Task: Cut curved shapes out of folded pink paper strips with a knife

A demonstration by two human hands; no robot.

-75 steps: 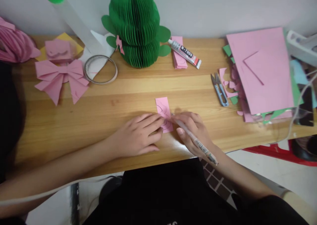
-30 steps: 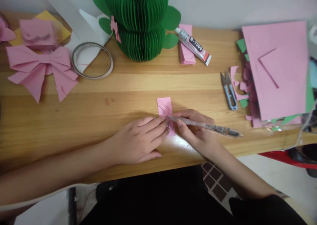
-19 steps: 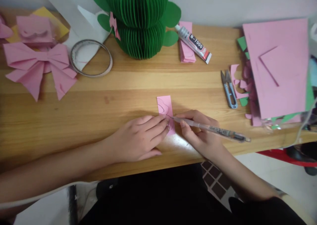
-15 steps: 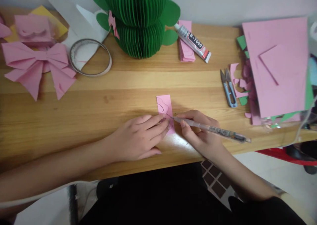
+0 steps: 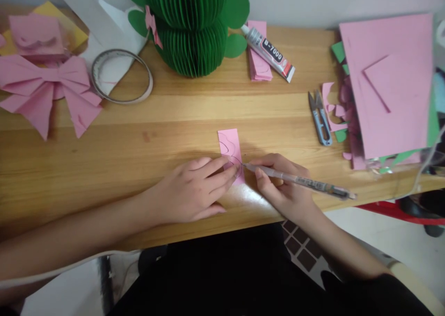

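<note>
Pen tip on a small pink paper strip, near the front edge of a wooden table.

The pink paper strip (image 5: 229, 143) lies flat, its far half bare and marked with curved pen lines. The left hand (image 5: 194, 190) presses its near end down with fingers stretched out flat. The right hand (image 5: 282, 186) has its fingers closed round a clear pen (image 5: 306, 183) in a writing grip, tip on the strip's right edge, barrel trailing right beyond the table's (image 5: 104, 167) front edge. The print on the barrel is too small to read. Bare wood lies left of the strip and beyond it. Thread snips (image 5: 320, 120) lie well apart to the right, beside pink scraps and a stack of pink sheets (image 5: 385, 84). At the back, a glue tube (image 5: 269, 54) reading "B-7000" rests across a pile of pink strips (image 5: 259, 71), just beside a green honeycomb paper figure (image 5: 191, 23).
</note>
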